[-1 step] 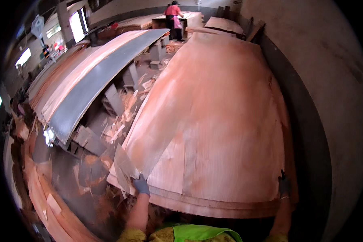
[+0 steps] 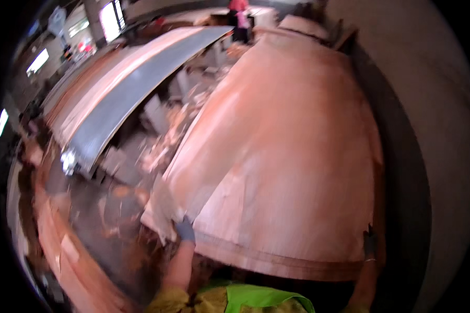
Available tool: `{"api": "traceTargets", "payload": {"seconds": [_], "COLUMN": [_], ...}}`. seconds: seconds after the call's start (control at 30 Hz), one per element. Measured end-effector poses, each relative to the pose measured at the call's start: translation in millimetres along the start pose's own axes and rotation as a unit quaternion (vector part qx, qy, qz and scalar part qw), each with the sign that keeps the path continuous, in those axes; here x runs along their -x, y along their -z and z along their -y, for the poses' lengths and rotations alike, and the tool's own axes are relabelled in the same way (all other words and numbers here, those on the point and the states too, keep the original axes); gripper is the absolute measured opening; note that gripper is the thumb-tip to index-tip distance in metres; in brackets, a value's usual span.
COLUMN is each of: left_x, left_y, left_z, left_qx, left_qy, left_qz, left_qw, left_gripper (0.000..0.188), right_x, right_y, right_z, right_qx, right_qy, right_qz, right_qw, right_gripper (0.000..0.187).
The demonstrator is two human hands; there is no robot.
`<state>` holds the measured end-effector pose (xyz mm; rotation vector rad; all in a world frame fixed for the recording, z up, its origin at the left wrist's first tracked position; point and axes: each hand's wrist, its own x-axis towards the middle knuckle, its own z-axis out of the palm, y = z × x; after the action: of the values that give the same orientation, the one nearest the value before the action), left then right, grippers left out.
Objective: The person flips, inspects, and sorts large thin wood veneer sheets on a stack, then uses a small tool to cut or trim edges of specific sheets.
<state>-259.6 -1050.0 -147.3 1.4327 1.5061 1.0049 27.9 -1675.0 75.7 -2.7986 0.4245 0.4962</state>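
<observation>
A wide stack of thin reddish-tan wood veneer sheets [image 2: 303,172] lies in front of me and runs away toward the far wall. My left hand [image 2: 185,229], in a grey glove, is closed on the near left edge of a thin, loose veneer sheet [image 2: 206,175]. That sheet slants across the stack's left side, and a torn-looking flap of veneer [image 2: 163,207] hangs beside the hand. At the near right corner of the stack is my right hand [image 2: 369,245], gloved too. Its fingers look closed, with a dark pointed shape above them that I cannot make out.
To the left, a long dark grey panel [image 2: 141,86] rests on a second veneer stack propped on blocks [image 2: 155,115]. Veneer scraps [image 2: 167,143] litter the gap between. A plain wall [image 2: 433,104] borders the right side. Far off stands a person [image 2: 239,21] in red.
The view has tilted and blurred slightly, so the stacks and the far person sit higher and further right. Both hands keep their places at the stack's near corners.
</observation>
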Motion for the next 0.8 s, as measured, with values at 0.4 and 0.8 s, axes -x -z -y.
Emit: {"api": "traceTargets", "payload": {"seconds": [0.4,0.8], "left_x": [-73.7,-60.8], "left_y": [48.6,107.9], "left_z": [-27.7,-47.3], "left_qx": [0.416,-0.217], "left_qy": [0.230,-0.009], "left_qz": [0.123,0.124], "left_qw": [0.871,0.968], "left_gripper": [0.043,0.025], "right_x": [18.9,-31.0], "right_y": [-73.6,-151.2], "right_z": [-95.6,-153.8], "right_qx": [-0.003,0.088], "right_qy": [0.208,0.084], "right_qz": [0.160,0.080], "right_qw": [0.965,0.989], "right_gripper": [0.052,0.053]}}
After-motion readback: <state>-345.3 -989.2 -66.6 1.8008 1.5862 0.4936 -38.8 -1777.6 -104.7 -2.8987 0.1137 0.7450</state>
